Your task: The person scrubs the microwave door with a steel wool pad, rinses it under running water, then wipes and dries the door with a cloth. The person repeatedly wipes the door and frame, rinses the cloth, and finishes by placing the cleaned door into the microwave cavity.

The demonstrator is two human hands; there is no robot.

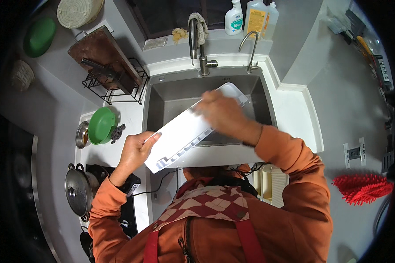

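A long white plastic tray or panel with slots along one edge lies slantwise over the front of the stainless steel sink. My left hand grips its lower left end, thumb on the flat face. My right hand, blurred, is against the upper part of the panel with its fingers curled; something small and greyish seems to be at the fingertips, too blurred to name. The gooseneck faucet stands behind the sink with a cloth hung over it, and a thin second tap is to its right.
At left are a black wire rack with a cutting board, a green plastic basin, a dark scourer, a metal bowl and a lidded pot. Bottles stand on the sill. A red microfiber mitt hangs right.
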